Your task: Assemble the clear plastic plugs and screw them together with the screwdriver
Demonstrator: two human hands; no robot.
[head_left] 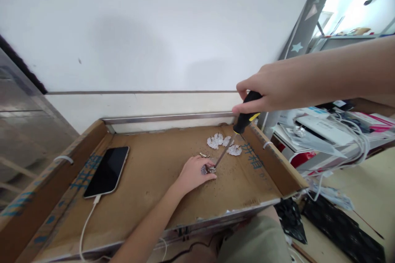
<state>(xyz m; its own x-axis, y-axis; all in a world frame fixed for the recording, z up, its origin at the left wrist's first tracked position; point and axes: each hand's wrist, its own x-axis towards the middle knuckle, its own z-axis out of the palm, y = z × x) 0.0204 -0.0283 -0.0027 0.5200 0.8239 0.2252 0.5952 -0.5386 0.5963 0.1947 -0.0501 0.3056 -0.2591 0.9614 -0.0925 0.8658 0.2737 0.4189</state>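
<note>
the right hand point(271, 90) is curled tight around the black and yellow handle of one screwdriver point(239, 131), fingers wrapped over the top of the handle with no gap showing. the shaft runs down and to the left from those fingers, and its tip meets one small metal part point(210, 169) on the cardboard tray point(148, 197).

the left hand point(194, 174) lies flat-ish on the tray floor, fingers bent loosely and pinched on that same part; the part sits right at the fingertips, between thumb and forefinger. how firmly it is pinched cannot be told, as it is very small.

just beyond the left fingertips, away from the person, lie the clear plastic pieces point(224, 143): four can be counted, in a loose cluster, some touching each other. they sit below the right hand's fingers, beside the screwdriver shaft. a tiny brass-coloured bit point(203, 155) lies just above the left knuckles; it is too small to say what it is.

well to the left of the left hand, one phone point(107, 171) lies face up with a dark screen, and one white cable point(86, 224) is plugged into its near end, running toward the front edge of the tray. to the right of the tray, under the right forearm, is a heap of boxes and white wires point(345, 135).
</note>
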